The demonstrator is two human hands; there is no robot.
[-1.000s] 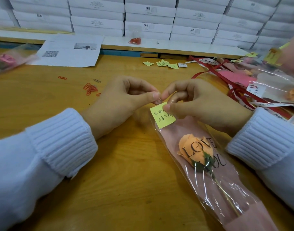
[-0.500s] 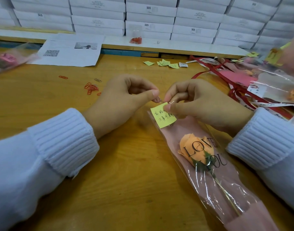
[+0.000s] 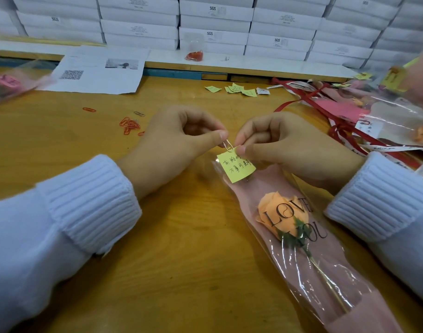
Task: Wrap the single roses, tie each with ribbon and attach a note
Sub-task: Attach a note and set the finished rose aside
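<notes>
On the near right part of the yellow wooden bench (image 3: 181,260) lies a peach-coloured artificial rose (image 3: 280,215) inside a transparent plastic sleeve (image 3: 325,272) with pink paper backing and the printed words "LOVE YOU". The open top of the sleeve points to the far side and the stem points to the near right.

A small square yellow paper note (image 3: 236,168) with black handwriting sits on the top edge of the sleeve. The right hand (image 3: 284,145) has its fingers curled and pinches the upper corner of the note between thumb and forefinger. The left hand (image 3: 179,140), also curled, pinches a small silver wire paper clip (image 3: 228,145) between thumb and forefinger. The lower end of the paper clip touches the top corner of the note, just beside the right thumb.

Left of the hands there is a small heap of red paper clips (image 3: 128,124). Farther away lie a white printed sheet (image 3: 97,73) and several loose yellow notes (image 3: 239,88). At the far right are red ribbons (image 3: 337,126) and other wrapped roses (image 3: 397,116). Stacked white cardboard boxes (image 3: 212,20) stand behind the bench.
</notes>
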